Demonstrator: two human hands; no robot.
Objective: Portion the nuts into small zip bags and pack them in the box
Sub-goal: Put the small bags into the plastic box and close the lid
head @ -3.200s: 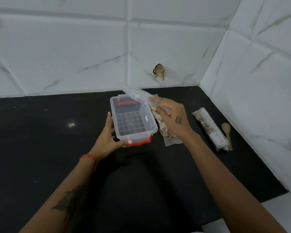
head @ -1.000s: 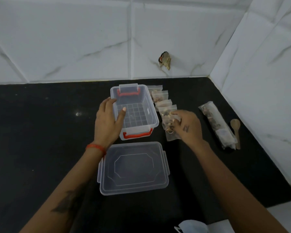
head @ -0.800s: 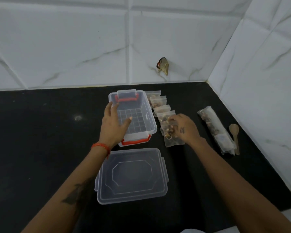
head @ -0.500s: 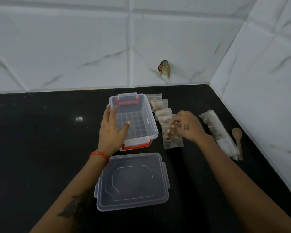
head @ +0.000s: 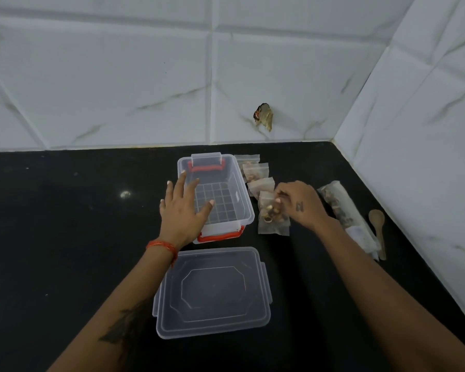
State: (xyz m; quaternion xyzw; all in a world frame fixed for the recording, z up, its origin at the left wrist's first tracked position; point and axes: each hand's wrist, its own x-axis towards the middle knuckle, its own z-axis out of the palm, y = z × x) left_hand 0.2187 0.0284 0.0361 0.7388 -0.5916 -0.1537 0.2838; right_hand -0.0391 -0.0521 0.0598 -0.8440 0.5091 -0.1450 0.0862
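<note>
Lid (head: 212, 291) off, flat on table (head: 65, 237), nearest. Beyond it box (head: 215, 194) open, nothing in it yet. Left hand (head: 183, 210) spread, fingers straight, resting on box's left rim. Right hand (head: 301, 202) just right of box, grip pinching top of filled zip bag (head: 271, 213); three more bags (head: 253, 170) in row behind. Nut pouch (head: 344, 210) and spoon (head: 377, 226) far right. Risks, judged: pinch near seal could pop zip, spilling nuts; light box could slide if left hand lifts.

lid (head: 212, 292) lies before the box (head: 216, 193); zip bags (head: 255, 174) right of it.
</note>
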